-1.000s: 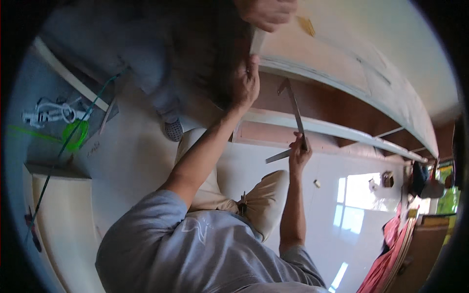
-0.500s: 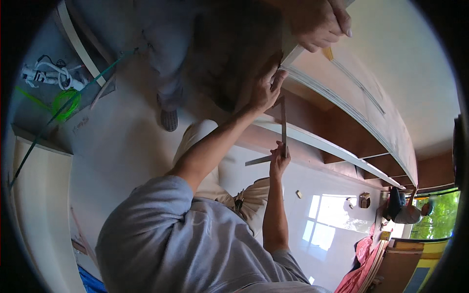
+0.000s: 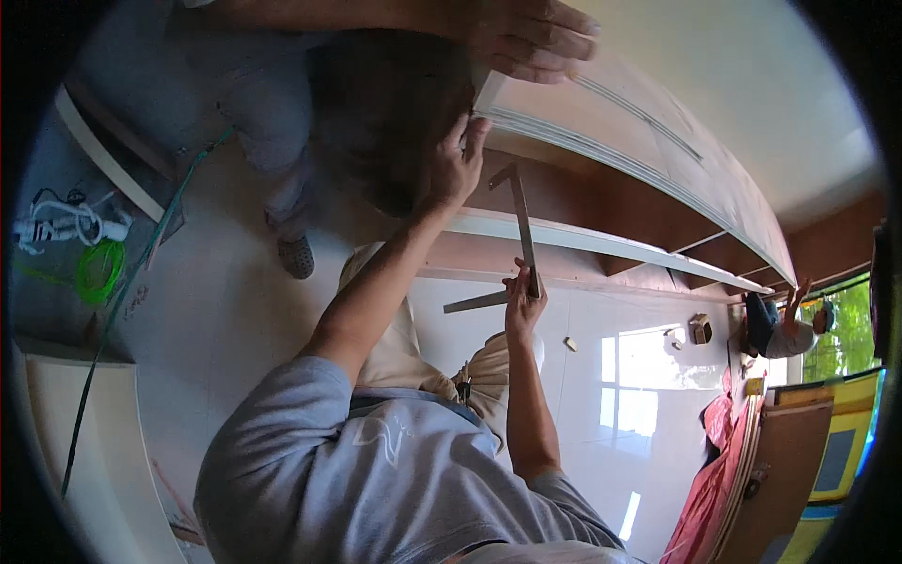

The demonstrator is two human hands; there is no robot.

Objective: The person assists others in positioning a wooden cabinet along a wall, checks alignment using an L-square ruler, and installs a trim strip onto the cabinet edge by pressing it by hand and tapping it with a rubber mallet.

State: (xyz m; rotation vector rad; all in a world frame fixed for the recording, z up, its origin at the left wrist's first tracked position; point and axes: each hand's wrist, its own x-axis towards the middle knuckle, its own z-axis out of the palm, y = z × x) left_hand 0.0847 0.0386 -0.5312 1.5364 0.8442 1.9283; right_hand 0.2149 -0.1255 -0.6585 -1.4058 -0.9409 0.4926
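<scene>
My left hand [image 3: 456, 167] is raised to the near end of a long, pale panel [image 3: 648, 141], with thumb and fingers at its edge. Lower and to the right, my right hand [image 3: 522, 303] grips a grey metal carpenter's square [image 3: 526, 230] near its corner. One arm of the square rises toward the long wooden frame [image 3: 601, 242]; the other points left. A short bent piece shows at its upper end. Above my left hand, another person's hand [image 3: 536, 39] lies over the panel's end, fingers stretched out.
A co-worker's shoe [image 3: 296, 257] stands at the left on the pale floor. A second person [image 3: 787, 334] is at the panel's far end. Behind the shoe lie a green cord [image 3: 155, 235], a white power tool [image 3: 66, 226] and a bright green coil [image 3: 100, 271]. Red cloth [image 3: 705, 470] lies at the right.
The view has shifted, so the panel and both my hands sit further left. The other person's hand has gone from curled fingers to stretched ones. My right hand still holds the square.
</scene>
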